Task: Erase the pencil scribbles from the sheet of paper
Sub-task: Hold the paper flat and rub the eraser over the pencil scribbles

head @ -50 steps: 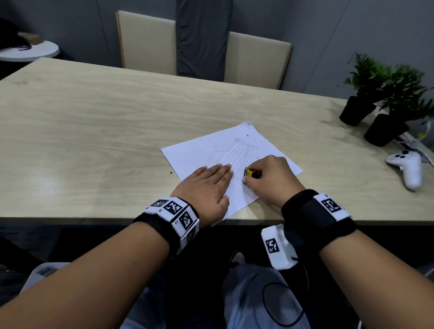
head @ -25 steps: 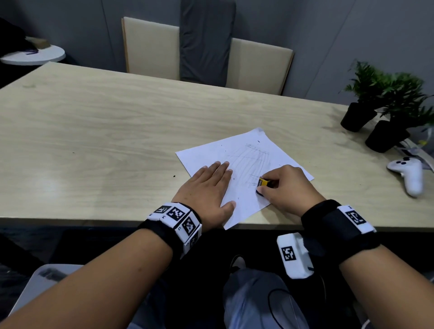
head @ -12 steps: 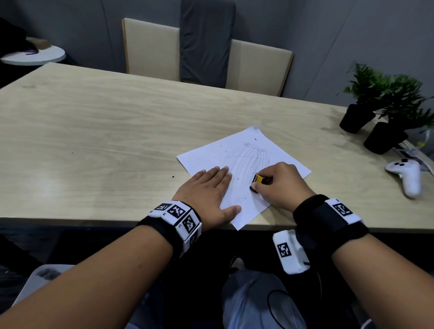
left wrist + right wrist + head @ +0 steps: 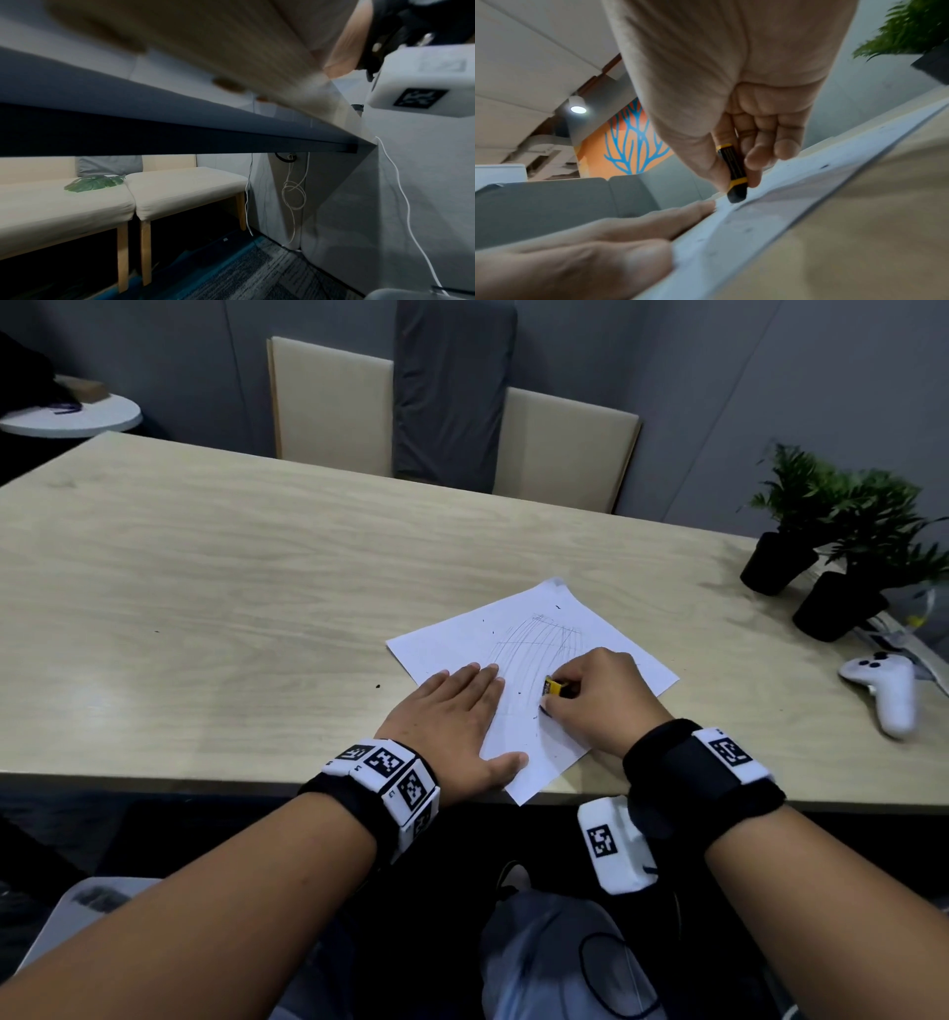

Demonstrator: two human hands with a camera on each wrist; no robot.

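A white sheet of paper (image 4: 606, 629) lies skewed near the table's front edge, with grey pencil scribbles (image 4: 534, 642) across its middle. My left hand (image 4: 452, 711) lies flat on the sheet's left part, fingers straight, pressing it down. My right hand (image 4: 595, 695) pinches a black and yellow eraser (image 4: 553, 686), whose dark tip touches the paper just below the scribbles. In the right wrist view the eraser (image 4: 734, 172) stands nearly upright between thumb and fingers, its tip on the paper (image 4: 795, 182). The left wrist view looks under the table edge and shows no hand.
Two potted plants (image 4: 842, 531) stand at the right of the wooden table (image 4: 205, 588). A white controller (image 4: 886, 685) lies beside them, right of the sheet. Dark crumbs dot the paper and table. Two beige chairs (image 4: 334, 403) stand behind the far edge.
My right hand has rubbed the eraser back and forth over the scribbles, now sitting at their lower right. The left hand has stayed flat on the sheet.
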